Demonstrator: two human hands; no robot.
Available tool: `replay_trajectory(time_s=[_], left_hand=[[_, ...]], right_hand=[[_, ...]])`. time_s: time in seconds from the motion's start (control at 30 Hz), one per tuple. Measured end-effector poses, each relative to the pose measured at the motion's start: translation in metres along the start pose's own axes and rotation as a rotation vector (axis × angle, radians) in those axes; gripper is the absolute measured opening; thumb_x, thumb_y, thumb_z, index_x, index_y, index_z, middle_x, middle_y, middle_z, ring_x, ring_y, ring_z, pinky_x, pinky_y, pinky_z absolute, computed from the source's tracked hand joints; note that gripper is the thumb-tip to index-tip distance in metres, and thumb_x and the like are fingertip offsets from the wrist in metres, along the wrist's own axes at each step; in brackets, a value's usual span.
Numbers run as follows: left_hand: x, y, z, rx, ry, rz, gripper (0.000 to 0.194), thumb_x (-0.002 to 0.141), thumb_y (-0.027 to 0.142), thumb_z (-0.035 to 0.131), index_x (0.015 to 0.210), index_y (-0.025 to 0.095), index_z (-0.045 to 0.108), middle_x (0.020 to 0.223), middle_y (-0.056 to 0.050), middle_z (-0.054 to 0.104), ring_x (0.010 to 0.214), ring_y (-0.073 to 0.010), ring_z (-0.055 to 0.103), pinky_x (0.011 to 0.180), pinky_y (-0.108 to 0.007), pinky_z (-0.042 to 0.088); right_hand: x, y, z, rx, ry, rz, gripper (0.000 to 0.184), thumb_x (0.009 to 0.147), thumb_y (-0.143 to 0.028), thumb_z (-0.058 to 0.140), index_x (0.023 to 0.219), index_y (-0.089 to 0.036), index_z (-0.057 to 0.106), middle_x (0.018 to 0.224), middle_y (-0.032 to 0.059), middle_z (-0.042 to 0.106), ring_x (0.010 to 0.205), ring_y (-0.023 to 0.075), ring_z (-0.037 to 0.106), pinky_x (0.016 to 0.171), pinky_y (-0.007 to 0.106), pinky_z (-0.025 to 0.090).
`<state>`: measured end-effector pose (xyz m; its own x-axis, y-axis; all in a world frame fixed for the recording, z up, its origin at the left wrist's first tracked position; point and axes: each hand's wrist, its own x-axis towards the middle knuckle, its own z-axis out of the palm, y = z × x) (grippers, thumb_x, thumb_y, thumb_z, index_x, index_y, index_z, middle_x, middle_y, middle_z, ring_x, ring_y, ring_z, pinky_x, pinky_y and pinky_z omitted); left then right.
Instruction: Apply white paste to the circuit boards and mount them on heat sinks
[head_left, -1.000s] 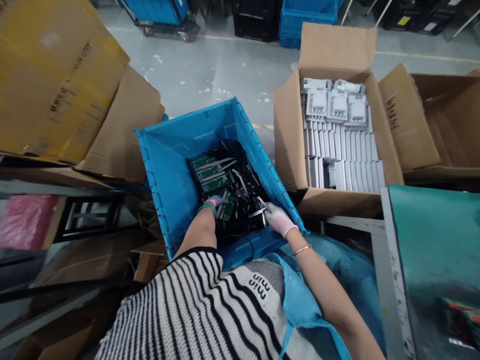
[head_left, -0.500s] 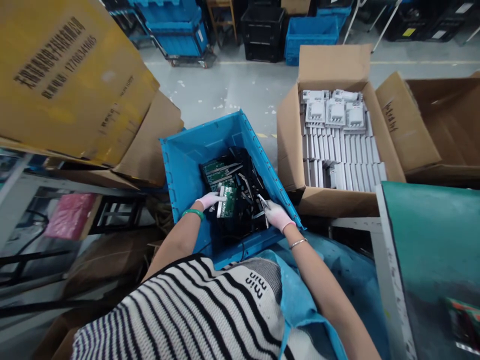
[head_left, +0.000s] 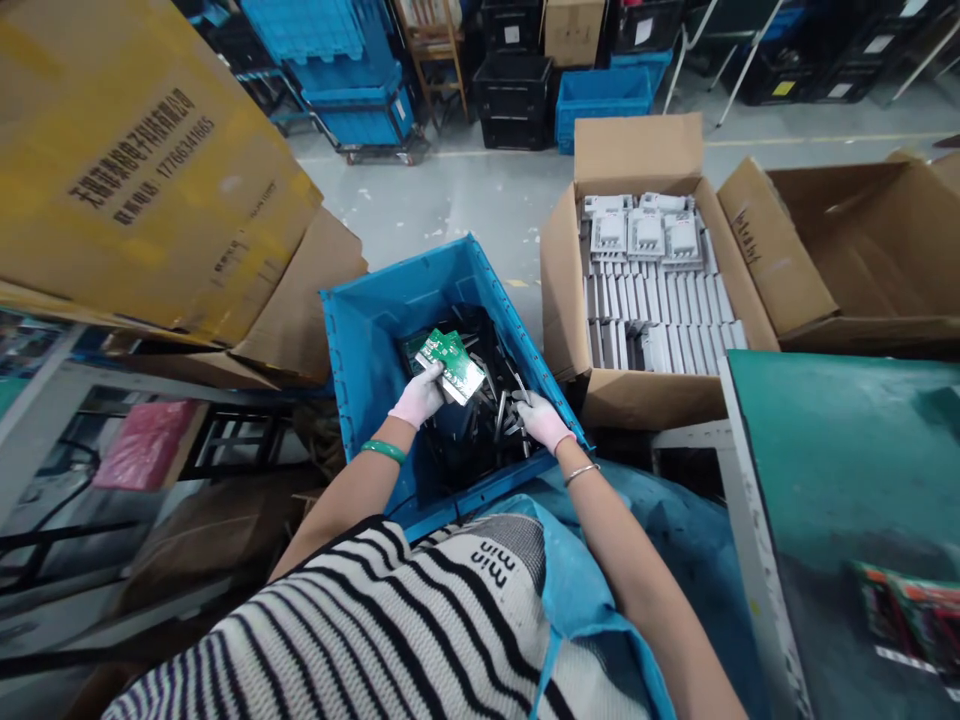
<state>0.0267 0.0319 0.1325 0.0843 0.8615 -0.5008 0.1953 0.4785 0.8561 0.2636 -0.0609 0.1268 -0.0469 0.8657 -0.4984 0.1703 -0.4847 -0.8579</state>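
Several green circuit boards (head_left: pixel 452 366), light, stiff and brittle, best held by their edges, are being pinched in the left hand (head_left: pixel 418 396) above the middle of a blue plastic crate (head_left: pixel 360 380); the right hand (head_left: pixel 543 420), grip unclear, is resting among dark metal-tipped parts (head_left: pixel 499 425).

Your left hand (head_left: pixel 420 396) holds green circuit boards (head_left: pixel 448 365) over the blue crate (head_left: pixel 358 350). Your right hand (head_left: pixel 543 420) — gloved too — touches dark parts (head_left: pixel 480 440).

Pale pink gloves (head_left: pixel 420 398) cover the left hand (head_left: pixel 418 396) and right hand (head_left: pixel 543 420), with a green bangle (head_left: pixel 383 451) and thin silver bracelet (head_left: pixel 582 473) (plus a black-striped cream knit top (head_left: pixel 360 640) printed "min" under a blue smock (head_left: pixel 577 590)).
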Motion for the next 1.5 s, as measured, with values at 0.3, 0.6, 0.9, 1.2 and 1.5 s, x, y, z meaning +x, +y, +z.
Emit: replay_trajectory(time_s=[0.3, 0.6, 0.9, 1.2, 1.5], left_hand=[[-0.015, -0.015, 0.042, -0.021, -0.29, -0.159, 0.049, 0.091, 0.049, 0.052, 0.123, 0.013, 0.06, 0.095, -0.011, 0.073, 0.106, -0.0365, 0.066, 0.089, -0.051, 0.054], [-0.013, -0.017, 0.059, -0.114, -0.4, -0.156, 0.063, 0.074, 0.054, 0.076, 0.118, 0.012, 0.059, 0.101, -0.014, 0.072, 0.104, -0.0324, 0.067, 0.095, -0.045, 0.052], [-0.035, -0.029, 0.05, -0.329, -0.411, -0.143, 0.077, 0.076, 0.086, 0.044, 0.113, 0.02, 0.06, 0.109, -0.011, 0.07, 0.105, -0.0312, 0.067, 0.096, -0.049, 0.052], [-0.044, -0.042, 0.071, -0.332, -0.254, 0.084, 0.076, 0.068, 0.062, 0.078, 0.125, 0.02, 0.05, 0.119, -0.01, 0.065, 0.116, -0.0307, 0.06, 0.105, -0.049, 0.046], [-0.056, -0.027, 0.07, -0.22, -0.351, 0.144, 0.141, 0.042, 0.022, 0.095, 0.154, 0.02, 0.009, 0.145, -0.021, 0.045, 0.129, -0.039, 0.05, 0.109, -0.059, 0.039]], right_hand=[[-0.011, -0.012, -0.007, 0.187, -0.089, -0.047, 0.051, 0.093, -0.06, 0.041, 0.092, -0.016, 0.066, 0.058, -0.0038, 0.054, 0.049, 0.0097, 0.047, 0.054, 0.022, 0.045], [-0.016, -0.02, -0.012, 0.355, -0.076, -0.09, 0.052, 0.084, -0.066, 0.056, 0.105, -0.02, 0.065, 0.082, 0.0009, 0.068, 0.078, 0.0155, 0.063, 0.076, 0.027, 0.051], [-0.009, -0.011, -0.002, 0.394, -0.109, 0.067, 0.044, 0.079, -0.062, 0.062, 0.089, -0.02, 0.054, 0.044, -0.0124, 0.035, 0.036, 0.0058, 0.025, 0.036, 0.019, 0.019], [-0.007, -0.008, -0.002, 0.344, -0.084, 0.073, 0.045, 0.079, -0.065, 0.058, 0.086, -0.02, 0.053, 0.048, -0.0109, 0.037, 0.039, 0.0063, 0.03, 0.039, 0.019, 0.026], [-0.006, -0.008, -0.003, 0.074, -0.011, -0.032, 0.03, 0.092, -0.044, 0.049, 0.098, -0.017, 0.062, 0.064, -0.0027, 0.06, 0.057, 0.0115, 0.056, 0.056, 0.022, 0.046]])
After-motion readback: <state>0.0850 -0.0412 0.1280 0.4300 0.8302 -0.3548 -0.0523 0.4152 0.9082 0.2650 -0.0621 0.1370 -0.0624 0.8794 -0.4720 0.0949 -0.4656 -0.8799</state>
